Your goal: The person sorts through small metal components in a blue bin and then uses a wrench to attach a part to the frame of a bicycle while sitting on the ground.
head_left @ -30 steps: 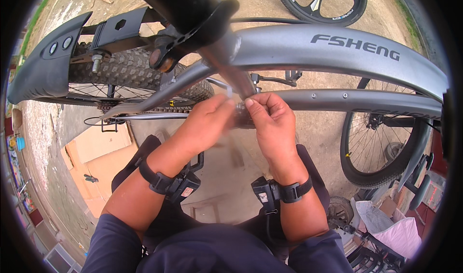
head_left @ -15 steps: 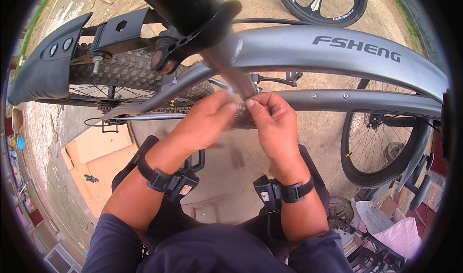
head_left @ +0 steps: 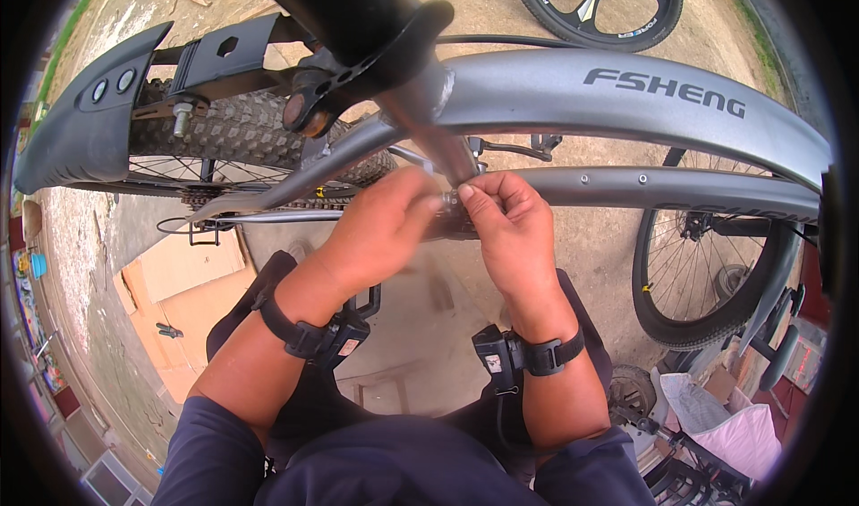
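Observation:
A grey bicycle frame (head_left: 528, 90) runs across in front of me. Both my hands meet at the lower end of its seat tube (head_left: 447, 148), beside the bottom bracket. My right hand (head_left: 512, 224) pinches thumb against curled fingers at a small shiny metal part (head_left: 451, 199), whose exact kind I cannot make out. My left hand (head_left: 385, 220) is closed, its fingertips drawn together against the left side of that part. Motion blurs those fingertips, and what they grip is hidden.
At the left are the knobby rear tyre (head_left: 237, 130) and a black mudguard (head_left: 80, 130). The black saddle post (head_left: 344, 23) hangs close above my hands. A front wheel (head_left: 698, 255) stands at right, flattened cardboard (head_left: 183, 273) lies at left, and another bicycle's wheel (head_left: 608, 5) is beyond.
My left hand has turned slightly at the wrist and its fingertips shifted a little right. My right hand keeps its pinch in nearly the same place.

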A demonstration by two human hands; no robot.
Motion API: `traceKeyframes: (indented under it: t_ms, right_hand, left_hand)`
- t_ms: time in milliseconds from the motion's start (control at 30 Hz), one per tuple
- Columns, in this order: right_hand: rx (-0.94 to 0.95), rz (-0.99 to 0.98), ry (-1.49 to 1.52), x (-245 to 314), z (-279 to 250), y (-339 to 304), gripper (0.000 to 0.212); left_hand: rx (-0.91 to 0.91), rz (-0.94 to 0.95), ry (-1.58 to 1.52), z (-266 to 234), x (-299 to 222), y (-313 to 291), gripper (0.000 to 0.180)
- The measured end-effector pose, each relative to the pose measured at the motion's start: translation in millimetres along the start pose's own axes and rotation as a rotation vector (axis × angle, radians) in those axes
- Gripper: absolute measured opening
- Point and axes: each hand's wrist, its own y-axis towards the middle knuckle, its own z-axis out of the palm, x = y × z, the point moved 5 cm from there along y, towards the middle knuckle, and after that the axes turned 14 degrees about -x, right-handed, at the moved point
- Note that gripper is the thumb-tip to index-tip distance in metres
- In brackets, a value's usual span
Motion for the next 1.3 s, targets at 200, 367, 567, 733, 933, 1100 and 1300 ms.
traceKeyframes:
  t_ms: [200, 367, 567, 733, 933, 1100, 1300]
  right_hand:
    - [0.016, 0.027, -0.001, 0, 0, 0, 0.011]
    - [0.015, 0.009, -0.023, -1, -1, 1, 0.012]
    - [0.011, 0.005, -0.011, -4, 0, 2, 0.012]
    - [0.004, -0.007, -0.019, -5, -1, 2, 0.011]
    - [0.004, 0.007, -0.005, -5, -1, 2, 0.011]
    - [0.008, 0.026, 0.003, -6, -2, 3, 0.011]
    - [0.024, 0.034, 0.008, -5, 0, 2, 0.007]
  left_hand:
    - [0.085, -0.621, -0.309, 7, 6, -5, 0.022]
    - [0.109, -0.607, -0.342, 10, 12, -5, 0.020]
    - [0.095, -0.569, -0.348, 11, 12, -6, 0.014]
    - [0.097, -0.391, -0.330, 10, 13, -3, 0.009]
    - [0.002, -0.061, -0.078, 1, 3, -1, 0.007]
    - [-0.036, 0.071, 0.036, -1, -5, 0, 0.010]
    - [0.028, -0.344, -0.319, 6, 6, -5, 0.012]
